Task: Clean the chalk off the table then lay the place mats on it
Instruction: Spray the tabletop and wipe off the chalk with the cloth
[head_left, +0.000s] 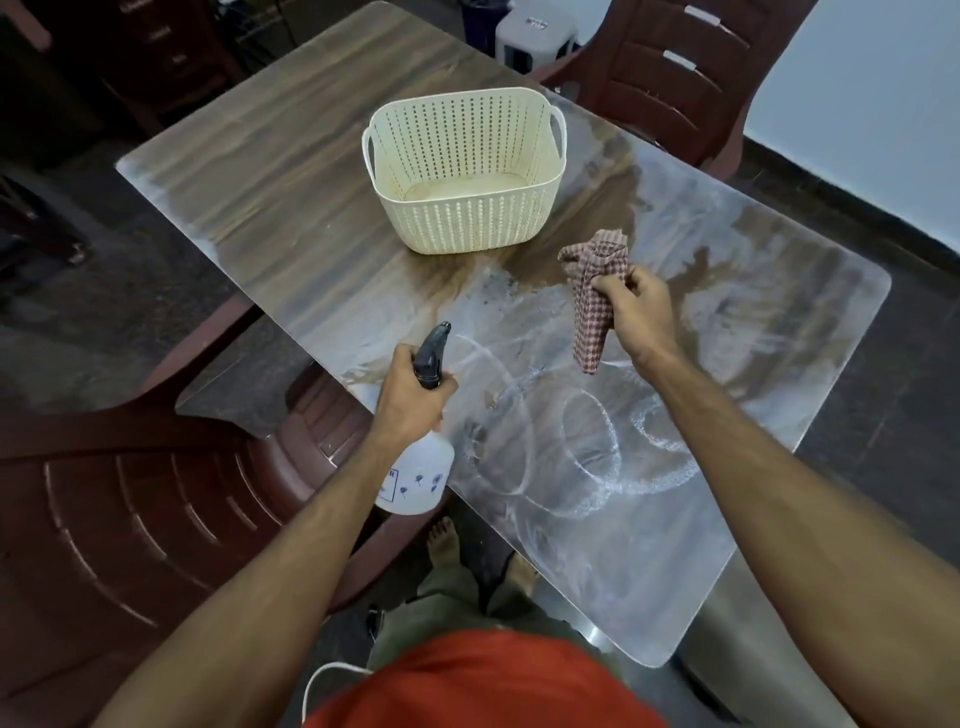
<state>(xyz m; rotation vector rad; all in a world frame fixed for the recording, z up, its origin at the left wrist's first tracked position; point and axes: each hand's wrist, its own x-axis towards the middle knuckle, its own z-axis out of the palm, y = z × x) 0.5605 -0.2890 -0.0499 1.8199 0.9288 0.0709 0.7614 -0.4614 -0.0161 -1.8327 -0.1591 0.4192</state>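
Checked cloth (592, 301) in R hand (641, 312), spray bottle (421, 447) in L hand (410, 400).

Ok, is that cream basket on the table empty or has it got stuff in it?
Empty. The cream basket stands upright on the table, and its bare floor shows through the open top, with no place mats or anything else inside.

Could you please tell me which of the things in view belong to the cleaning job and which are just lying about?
In use: spray bottle in the left hand; checked cloth in the right hand; chalk marks on the table.

Lying about: empty basket; chairs; stool.
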